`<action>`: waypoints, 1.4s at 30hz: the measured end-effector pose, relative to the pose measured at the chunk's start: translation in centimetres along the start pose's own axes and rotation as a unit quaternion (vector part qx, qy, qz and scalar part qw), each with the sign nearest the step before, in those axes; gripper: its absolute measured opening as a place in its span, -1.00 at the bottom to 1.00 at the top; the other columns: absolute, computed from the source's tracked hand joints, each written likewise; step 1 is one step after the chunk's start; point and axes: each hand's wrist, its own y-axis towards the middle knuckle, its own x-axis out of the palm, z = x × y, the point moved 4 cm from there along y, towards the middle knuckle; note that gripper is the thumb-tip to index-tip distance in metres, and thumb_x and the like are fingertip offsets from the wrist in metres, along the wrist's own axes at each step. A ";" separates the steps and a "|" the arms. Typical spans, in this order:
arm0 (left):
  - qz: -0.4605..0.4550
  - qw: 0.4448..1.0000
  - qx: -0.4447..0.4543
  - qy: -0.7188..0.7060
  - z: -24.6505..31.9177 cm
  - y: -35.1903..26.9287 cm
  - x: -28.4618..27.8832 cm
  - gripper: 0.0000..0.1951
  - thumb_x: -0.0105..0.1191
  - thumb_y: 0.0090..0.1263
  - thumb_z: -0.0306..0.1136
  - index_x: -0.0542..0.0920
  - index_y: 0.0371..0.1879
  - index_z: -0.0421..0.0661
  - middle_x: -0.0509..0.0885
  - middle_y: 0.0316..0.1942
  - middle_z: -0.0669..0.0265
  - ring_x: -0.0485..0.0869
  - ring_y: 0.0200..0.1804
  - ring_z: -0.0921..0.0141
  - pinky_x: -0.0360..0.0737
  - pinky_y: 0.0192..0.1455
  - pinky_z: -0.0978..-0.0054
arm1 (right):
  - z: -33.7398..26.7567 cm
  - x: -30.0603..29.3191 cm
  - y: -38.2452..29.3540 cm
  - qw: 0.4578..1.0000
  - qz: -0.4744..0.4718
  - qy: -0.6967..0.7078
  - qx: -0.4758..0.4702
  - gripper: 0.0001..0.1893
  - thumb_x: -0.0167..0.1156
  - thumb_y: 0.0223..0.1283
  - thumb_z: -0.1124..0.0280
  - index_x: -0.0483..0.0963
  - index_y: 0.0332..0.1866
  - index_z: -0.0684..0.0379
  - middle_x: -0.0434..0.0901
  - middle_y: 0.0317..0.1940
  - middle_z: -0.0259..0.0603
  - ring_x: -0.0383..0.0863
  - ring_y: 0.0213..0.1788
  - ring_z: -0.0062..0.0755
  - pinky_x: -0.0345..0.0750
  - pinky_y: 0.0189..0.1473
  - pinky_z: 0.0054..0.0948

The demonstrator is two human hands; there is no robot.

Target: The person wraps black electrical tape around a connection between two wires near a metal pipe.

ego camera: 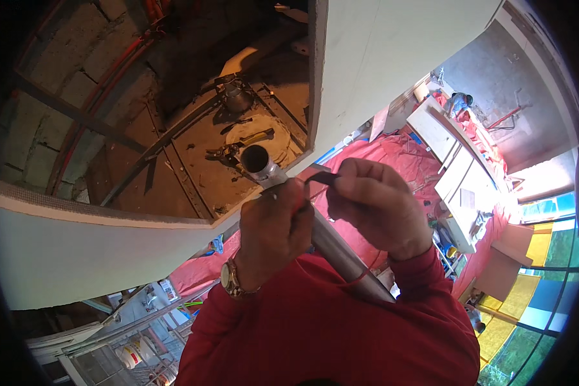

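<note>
A grey metal pipe slants from my chest up to the edge of the ceiling opening, its round open end above my hands. My left hand, with a watch on the wrist, is at the pipe just below that end, fingers bent. Between my hands runs a dark, thin strip; my right hand pinches its right end between thumb and finger, to the right of the pipe. The strip's other end goes to my left fingertips and is partly hidden by them.
Pliers and a yellow-handled tool lie inside the ceiling opening, near metal channels. Far below, red sheeting covers floor. A person is beside white boards at upper right. Scaffold-like bars stand at lower left.
</note>
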 end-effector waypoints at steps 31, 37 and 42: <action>-0.074 0.925 -0.216 -0.303 -2.5 -0.1 -1.2 -0.93 0.10 0.55 -0.47 0.60 -0.20 -0.20 0.59 -0.48 0.41 0.48 -0.47 0.62 0.42 -0.39 0.59 | -5.2 -0.4 -3.7 0.847 -0.057 -0.036 -0.528 -0.61 0.09 0.39 0.25 0.52 0.14 0.33 0.65 -0.04 -0.04 0.66 -0.06 -0.23 0.55 0.06 -0.32; -0.063 0.852 -0.268 -0.446 -3.3 -0.7 -0.8 -0.89 0.01 0.62 -0.45 0.56 -0.18 -0.21 0.55 -0.45 0.44 0.36 -0.50 0.69 0.29 -0.45 0.65 | 1.0 0.4 2.6 0.839 0.016 -0.392 -0.376 -0.48 0.43 0.14 0.55 0.53 0.25 0.23 0.66 0.01 -0.14 0.65 0.11 -0.26 0.52 0.17 -0.32; -0.053 0.846 -0.270 -0.457 -3.2 -0.8 -0.6 -0.87 -0.02 0.64 -0.45 0.54 -0.19 -0.21 0.51 -0.50 0.47 0.33 -0.53 0.69 0.25 -0.49 0.65 | 1.1 0.3 3.7 0.800 0.000 -0.469 -0.375 -0.68 0.40 0.15 0.57 0.61 0.03 0.22 0.69 -0.13 -0.16 0.66 -0.02 -0.21 0.53 0.04 -0.28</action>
